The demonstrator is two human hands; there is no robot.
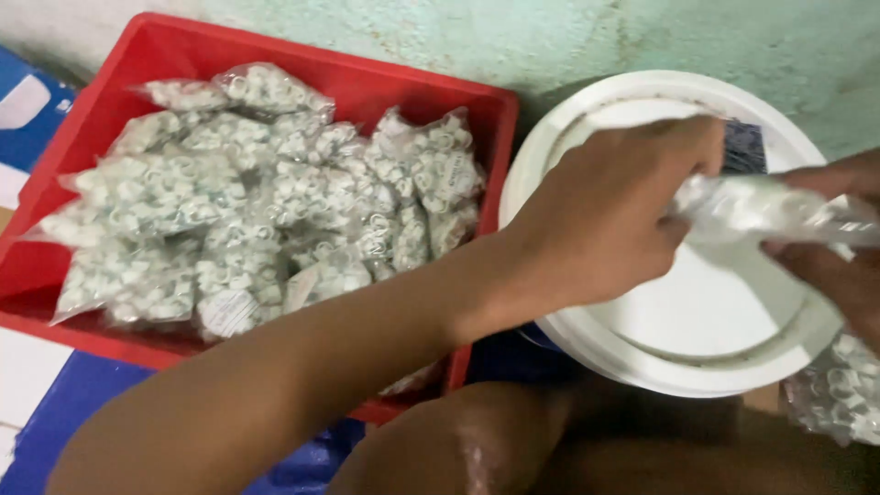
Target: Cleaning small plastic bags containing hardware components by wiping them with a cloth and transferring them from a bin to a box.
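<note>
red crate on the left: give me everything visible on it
The red crate looks like moulded plastic: rectangular, open-topped, with a thick rim and smooth walls. It sits left of the white bucket lid, its right corner close to or touching the lid. It is heaped with clear plastic bags of small white ring-shaped parts. The person's left forearm crosses over its near right corner, hiding part of the rim. Blue sheet lies under its near edge.

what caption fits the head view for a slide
Both hands grip a clear bag over a white lid, beside a red bin.
</note>
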